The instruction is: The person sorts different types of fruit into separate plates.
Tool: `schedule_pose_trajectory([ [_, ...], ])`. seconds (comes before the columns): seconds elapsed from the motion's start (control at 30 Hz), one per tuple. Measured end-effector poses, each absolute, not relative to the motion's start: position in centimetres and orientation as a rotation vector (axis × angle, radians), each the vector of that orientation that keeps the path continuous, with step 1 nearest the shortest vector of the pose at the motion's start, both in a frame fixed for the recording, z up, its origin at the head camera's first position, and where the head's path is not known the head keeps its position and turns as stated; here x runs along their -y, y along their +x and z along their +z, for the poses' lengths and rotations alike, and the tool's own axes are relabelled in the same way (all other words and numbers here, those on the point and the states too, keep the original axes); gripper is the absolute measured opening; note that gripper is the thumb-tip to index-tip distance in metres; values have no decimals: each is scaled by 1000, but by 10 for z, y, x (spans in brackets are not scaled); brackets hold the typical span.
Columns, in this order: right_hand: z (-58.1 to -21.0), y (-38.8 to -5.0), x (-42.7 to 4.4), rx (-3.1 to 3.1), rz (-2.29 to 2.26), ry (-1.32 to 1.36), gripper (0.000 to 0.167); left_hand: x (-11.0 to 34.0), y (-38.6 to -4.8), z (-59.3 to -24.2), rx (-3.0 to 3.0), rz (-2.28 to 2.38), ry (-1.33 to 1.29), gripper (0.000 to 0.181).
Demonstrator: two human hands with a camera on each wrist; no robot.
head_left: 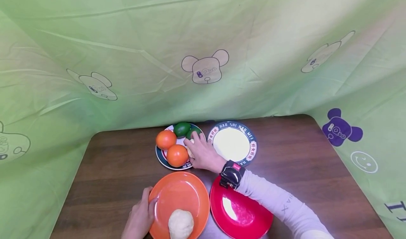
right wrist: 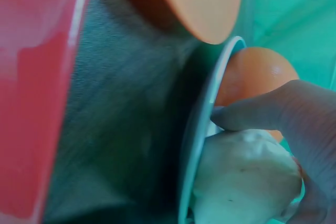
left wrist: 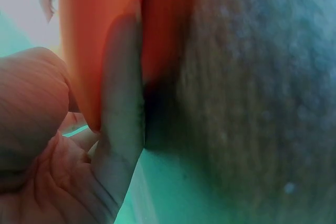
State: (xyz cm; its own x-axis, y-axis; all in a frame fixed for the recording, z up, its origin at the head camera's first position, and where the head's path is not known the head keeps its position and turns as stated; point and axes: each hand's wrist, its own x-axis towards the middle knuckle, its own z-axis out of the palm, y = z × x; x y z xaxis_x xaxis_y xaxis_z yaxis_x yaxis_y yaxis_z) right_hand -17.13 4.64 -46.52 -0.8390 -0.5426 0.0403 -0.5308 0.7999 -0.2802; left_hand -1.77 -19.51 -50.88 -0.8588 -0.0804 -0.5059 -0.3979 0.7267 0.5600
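Nearest the camera, the left hand pinches the orange plate by its edge, grip closed on it; one pale lump lies on the orange plate. Just beyond the orange plate, the grip of the right hand curls round a second pale lump inside a patterned plate, beside orange fruits and green fruits. Just right of the orange plate sits a red plate.
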Motion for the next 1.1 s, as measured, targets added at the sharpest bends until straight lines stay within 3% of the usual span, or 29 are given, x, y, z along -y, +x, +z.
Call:
schedule_pose_trajectory([
  [0.4, -474, -171, -45, -2942, -447, -884, 57, 196, -16, -510, -2570, 938, -297, 41],
  [0.63, -467, -170, -49, -2987, -544, -938, 51, 196, -15, -509, -2582, 918, -297, 42],
  [1.1, -412, -132, -35, -2846, -710, -1230, 56, 195, -15, -509, -2497, 954, -345, 45],
])
